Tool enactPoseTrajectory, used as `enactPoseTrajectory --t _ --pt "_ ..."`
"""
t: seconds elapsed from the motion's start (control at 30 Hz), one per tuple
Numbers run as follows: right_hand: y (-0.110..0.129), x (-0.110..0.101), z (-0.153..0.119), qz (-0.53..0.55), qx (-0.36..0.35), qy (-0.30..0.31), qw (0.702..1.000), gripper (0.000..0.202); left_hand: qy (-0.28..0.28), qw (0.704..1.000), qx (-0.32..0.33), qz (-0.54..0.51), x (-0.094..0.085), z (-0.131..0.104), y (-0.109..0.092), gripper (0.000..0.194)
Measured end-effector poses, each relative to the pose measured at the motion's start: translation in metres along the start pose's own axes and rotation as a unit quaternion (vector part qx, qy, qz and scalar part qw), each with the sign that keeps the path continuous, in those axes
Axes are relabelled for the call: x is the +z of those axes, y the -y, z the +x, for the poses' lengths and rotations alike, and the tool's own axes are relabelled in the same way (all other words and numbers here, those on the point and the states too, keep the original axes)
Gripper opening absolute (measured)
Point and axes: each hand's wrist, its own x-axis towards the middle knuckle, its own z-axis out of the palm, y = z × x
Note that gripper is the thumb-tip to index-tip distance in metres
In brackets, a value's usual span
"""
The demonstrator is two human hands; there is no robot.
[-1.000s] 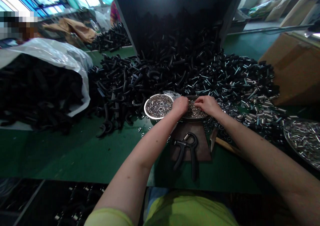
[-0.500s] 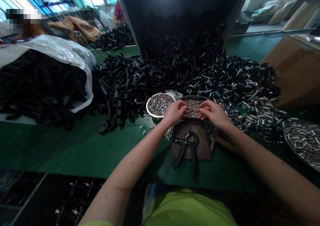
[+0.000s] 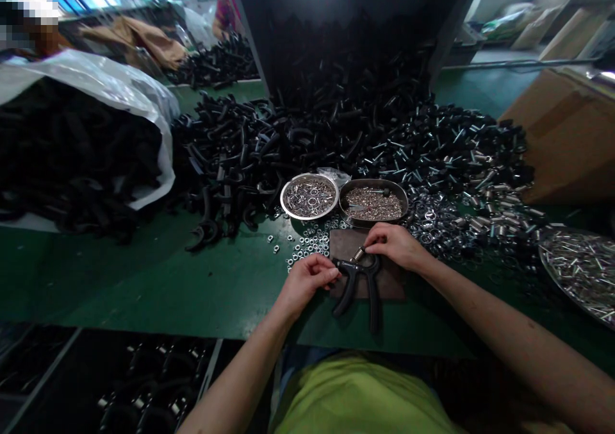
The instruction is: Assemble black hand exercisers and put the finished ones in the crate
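A black hand grip tool (image 3: 372,293) with two curved handles and a metal spring (image 3: 357,254) lies on a dark brown plate (image 3: 394,280). My left hand (image 3: 313,279) is at the tool's left side, thumb and fingers pinched together; whatever is between them is too small to name. At the upper right of the tool, beside the spring, my right hand (image 3: 391,245) has its thumb and index finger pressed together, and what they hold cannot be made out. Behind the hands stand a round metal bowl (image 3: 283,204) and an oval metal tin (image 3: 406,204), both with small metal parts.
Loose metal rings (image 3: 307,245) lie left of the plate. Black handles (image 3: 240,145) are heaped across the back, springs (image 3: 504,209) at the right. A white bag (image 3: 168,165) stands left, a cardboard box (image 3: 562,139) right. A person (image 3: 225,14) is at the back.
Both hands have moved from the oval tin towards the camera. My left hand is now beside the tool's left side, my right hand near its spring. The view has shifted slightly.
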Motion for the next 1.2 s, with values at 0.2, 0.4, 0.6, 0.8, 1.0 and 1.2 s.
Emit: enactPoseTrajectory --t 0.2,0.4,0.6,0.8,1.0,1.2 --pt "0.006 0.0 0.002 -0.037 0.002 0.013 0.999 0.005 -0.007 1.0 -0.004 -0.007 0.004 0.005 0.003 0.025" --pt "0.011 0.0 0.005 -0.056 0.003 0.01 0.998 0.004 -0.011 1.0 0.013 0.021 0.007 0.01 0.004 0.027" --pt "0.013 0.001 0.006 -0.065 0.025 0.011 0.998 0.003 -0.018 0.998 0.029 0.052 0.007 0.012 0.005 0.028" --pt "0.012 0.001 0.011 -0.054 0.072 0.038 0.995 0.002 -0.014 0.994 0.042 0.104 0.012 0.011 0.001 0.022" --pt "0.012 0.004 0.009 -0.044 0.068 0.054 0.995 0.012 -0.048 0.906 0.193 0.374 0.03 0.019 -0.01 0.007" --pt "0.011 -0.018 -0.058 -0.142 0.038 -0.065 0.987 0.028 -0.028 0.894 0.18 0.41 0.038 0.029 -0.005 0.008"
